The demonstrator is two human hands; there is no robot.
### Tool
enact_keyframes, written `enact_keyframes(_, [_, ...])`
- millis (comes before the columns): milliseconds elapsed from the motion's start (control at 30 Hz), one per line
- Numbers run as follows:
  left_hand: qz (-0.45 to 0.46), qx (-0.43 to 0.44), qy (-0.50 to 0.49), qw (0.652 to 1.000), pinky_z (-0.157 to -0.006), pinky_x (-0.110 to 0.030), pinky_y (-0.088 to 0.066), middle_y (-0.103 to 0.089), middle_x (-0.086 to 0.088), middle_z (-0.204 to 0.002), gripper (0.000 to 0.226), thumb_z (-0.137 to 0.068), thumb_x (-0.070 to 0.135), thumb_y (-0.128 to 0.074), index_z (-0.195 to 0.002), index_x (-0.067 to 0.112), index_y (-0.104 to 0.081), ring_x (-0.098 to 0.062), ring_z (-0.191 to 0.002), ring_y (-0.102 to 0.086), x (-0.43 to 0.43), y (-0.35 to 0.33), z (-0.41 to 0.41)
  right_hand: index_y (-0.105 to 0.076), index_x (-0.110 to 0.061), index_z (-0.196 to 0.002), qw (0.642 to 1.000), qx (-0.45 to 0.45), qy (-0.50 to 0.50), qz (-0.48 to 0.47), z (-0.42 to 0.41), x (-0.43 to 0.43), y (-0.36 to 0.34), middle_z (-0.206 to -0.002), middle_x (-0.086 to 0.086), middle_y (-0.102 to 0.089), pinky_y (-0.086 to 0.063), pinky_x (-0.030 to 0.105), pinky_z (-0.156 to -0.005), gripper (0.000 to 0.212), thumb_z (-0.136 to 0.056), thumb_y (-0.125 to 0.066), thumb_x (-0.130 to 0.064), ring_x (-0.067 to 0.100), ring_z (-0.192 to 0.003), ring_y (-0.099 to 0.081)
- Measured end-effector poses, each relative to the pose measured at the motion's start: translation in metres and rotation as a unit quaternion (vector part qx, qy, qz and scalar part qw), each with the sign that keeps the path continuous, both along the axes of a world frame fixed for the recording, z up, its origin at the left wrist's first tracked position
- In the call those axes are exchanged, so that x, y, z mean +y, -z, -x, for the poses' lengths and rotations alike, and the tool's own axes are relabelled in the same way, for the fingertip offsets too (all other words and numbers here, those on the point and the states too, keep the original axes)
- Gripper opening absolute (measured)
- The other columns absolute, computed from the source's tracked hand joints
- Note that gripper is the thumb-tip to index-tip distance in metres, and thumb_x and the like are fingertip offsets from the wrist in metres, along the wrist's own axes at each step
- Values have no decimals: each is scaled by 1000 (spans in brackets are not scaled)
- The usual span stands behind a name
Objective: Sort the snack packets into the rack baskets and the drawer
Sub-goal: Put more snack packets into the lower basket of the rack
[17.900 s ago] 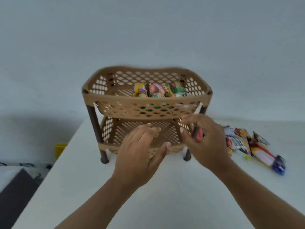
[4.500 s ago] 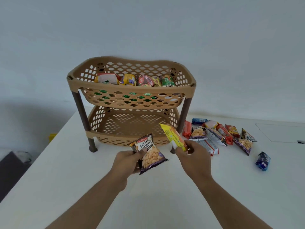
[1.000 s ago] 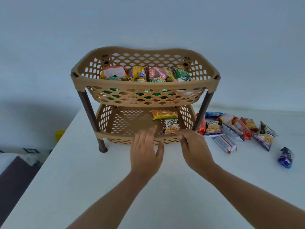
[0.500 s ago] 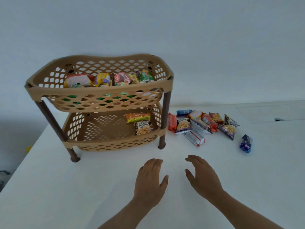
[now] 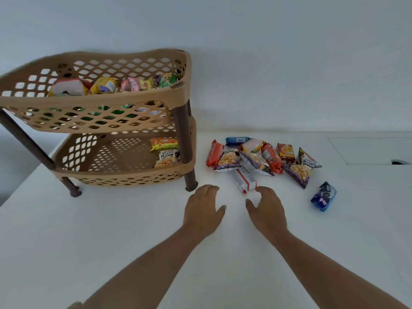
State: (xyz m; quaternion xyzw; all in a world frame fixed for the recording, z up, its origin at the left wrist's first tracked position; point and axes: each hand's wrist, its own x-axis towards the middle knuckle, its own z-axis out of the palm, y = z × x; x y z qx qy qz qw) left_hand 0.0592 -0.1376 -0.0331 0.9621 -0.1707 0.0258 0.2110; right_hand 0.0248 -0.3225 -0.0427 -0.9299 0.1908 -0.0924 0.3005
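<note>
Right hand [image 5: 266, 208] hovers empty, fingers loose, just short of the white packet [image 5: 243, 180] at the near edge of the loose pile [image 5: 270, 157] on the counter [image 5: 111, 230]; left hand [image 5: 204, 208] empty beside it. Next, I'd guess: pinch that packet and carry it to the lower basket [image 5: 124, 173]

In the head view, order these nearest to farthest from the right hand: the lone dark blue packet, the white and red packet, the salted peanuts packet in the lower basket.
1. White and red packet, just ahead of the right hand.
2. Dark blue packet, alone to the right.
3. Salted peanuts packet, in the lower basket, left.
</note>
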Motion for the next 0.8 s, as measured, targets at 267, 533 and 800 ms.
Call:
enact_keyframes(267, [-39, -45, -24, 998, -103, -39, -42, -50, 1, -141, 56, -89, 49, -60, -137, 24, -45, -21, -130, -46, -53, -24, -62, -56, -17, -125, 999, -13, 16, -32, -43, -7, 1, -118, 1, -62, -51, 33, -85, 54, -80, -68, -45, 20, -106, -57])
enact_keyframes(533, [-54, -66, -4, 996, -100, -35, -43, -53, 0, -134, 52, -86, 33, -69, -132, 21, -49, -20, -125, -48, -81, -27, -91, -51, -15, -125, 1000, -15, 20, 5, -60, 1, 12, -118, 4, -59, -49, 41, -90, 68, -72, -73, -52, 25, -109, -53])
enact_keyframes(800, [-77, -53, -8, 996, -94, -35, -47, -60, -1, -127, 51, -84, 33, -72, -130, 21, -51, -22, -117, -55, -81, -19, -90, -46, -16, -131, 999, 1, 26, -23, -61, -4, 15, -122, 5, -58, -49, 44, -91, 65, -76, -70, -40, 25, -110, -52])
